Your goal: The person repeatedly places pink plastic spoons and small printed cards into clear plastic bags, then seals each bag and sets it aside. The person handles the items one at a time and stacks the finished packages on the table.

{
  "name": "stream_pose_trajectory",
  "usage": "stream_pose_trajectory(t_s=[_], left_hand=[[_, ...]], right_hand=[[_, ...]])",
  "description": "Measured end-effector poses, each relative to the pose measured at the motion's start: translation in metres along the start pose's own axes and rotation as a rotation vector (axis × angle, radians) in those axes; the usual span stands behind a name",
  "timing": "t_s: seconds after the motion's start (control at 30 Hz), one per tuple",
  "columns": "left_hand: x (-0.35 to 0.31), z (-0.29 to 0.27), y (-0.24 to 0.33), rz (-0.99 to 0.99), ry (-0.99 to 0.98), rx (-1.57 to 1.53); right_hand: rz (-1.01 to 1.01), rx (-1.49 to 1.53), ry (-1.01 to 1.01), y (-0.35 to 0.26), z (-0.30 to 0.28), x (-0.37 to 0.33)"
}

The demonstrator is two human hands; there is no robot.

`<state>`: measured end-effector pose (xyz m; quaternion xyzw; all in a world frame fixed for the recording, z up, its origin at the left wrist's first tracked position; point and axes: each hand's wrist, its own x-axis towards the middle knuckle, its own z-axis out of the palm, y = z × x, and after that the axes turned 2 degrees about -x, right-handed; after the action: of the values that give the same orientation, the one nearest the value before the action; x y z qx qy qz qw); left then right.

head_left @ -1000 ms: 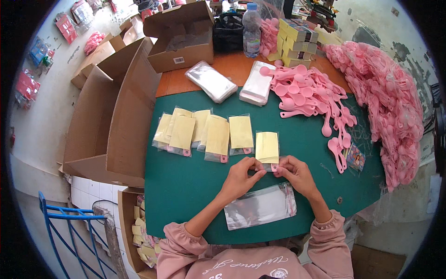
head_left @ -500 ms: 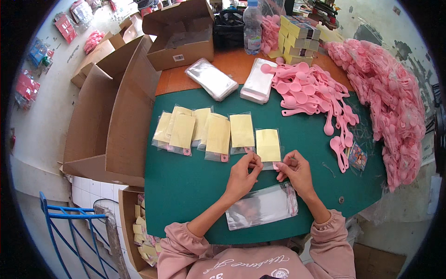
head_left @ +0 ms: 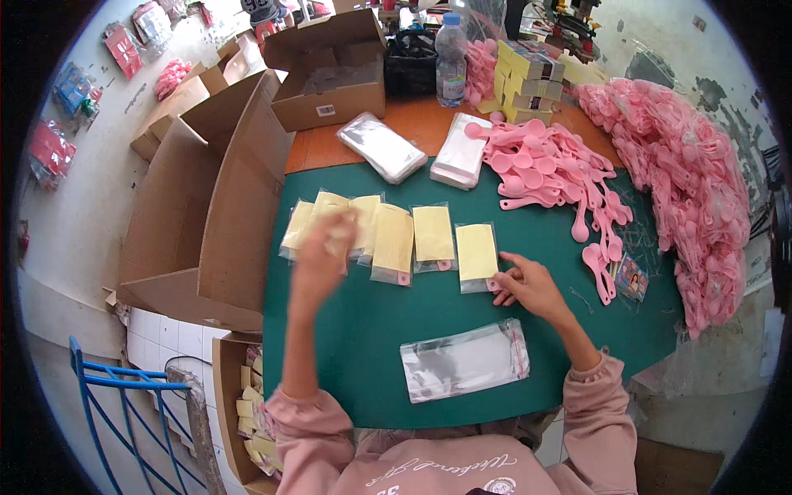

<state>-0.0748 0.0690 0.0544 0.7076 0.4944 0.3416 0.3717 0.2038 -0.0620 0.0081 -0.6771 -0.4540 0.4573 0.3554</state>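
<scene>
Left hand (head_left: 324, 252) blurred over the grouped packets (head_left: 391, 235); finger state cannot be told. Right hand (head_left: 528, 289): fingers loosely apart, index extended, beside the lower right corner of the rightmost packet (head_left: 477, 252), flat on green mat (head_left: 363, 355). Clear sleeves (head_left: 466, 361) lie nearer the person

Mat's (head_left: 355, 330) a deep green, tabletop's (head_left: 318, 147) orangey brown, and the cards (head_left: 477, 252) are pale yellow. Spoons (head_left: 528, 163) are all pink, sweatshirt's (head_left: 445, 472) dusty pink with white lettering, metal frame's (head_left: 124, 384) bright blue.
</scene>
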Motion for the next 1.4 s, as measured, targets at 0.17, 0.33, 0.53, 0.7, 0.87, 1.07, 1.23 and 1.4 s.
stream_pose_trajectory(t_s=[0.17,0.33,0.53,0.7,0.87,1.07,1.23,1.4], left_hand=[[0.058,-0.047,-0.138,-0.076,0.151,0.593],[0.038,0.004,-0.101,-0.220,-0.009,0.489],[0.017,0.017,-0.050,-0.069,-0.087,-0.069],[0.008,0.028,-0.047,-0.305,-0.216,-0.853],[-0.006,0.027,-0.026,-0.455,-0.329,-1.077],[-0.061,0.021,-0.017,-0.309,-0.218,-0.992],[-0.111,-0.007,-0.010,-0.368,-0.093,-1.164],[-0.137,-0.009,-0.013,-0.300,-0.090,-1.152]], right_hand=[[-0.135,-0.299,-0.012,-0.026,0.030,0.039],[-0.219,-0.409,-0.011,-0.039,0.058,0.063],[-0.171,-0.118,0.024,-0.040,0.083,0.075],[-0.097,0.294,0.073,-0.060,0.097,0.069],[-0.201,0.175,-0.071,-0.053,0.099,0.071],[-0.542,-0.345,0.075,-0.065,0.140,0.017],[-0.616,-0.449,-0.105,-0.081,0.154,-0.035],[-0.723,-0.547,-0.110,-0.077,0.164,-0.068]])
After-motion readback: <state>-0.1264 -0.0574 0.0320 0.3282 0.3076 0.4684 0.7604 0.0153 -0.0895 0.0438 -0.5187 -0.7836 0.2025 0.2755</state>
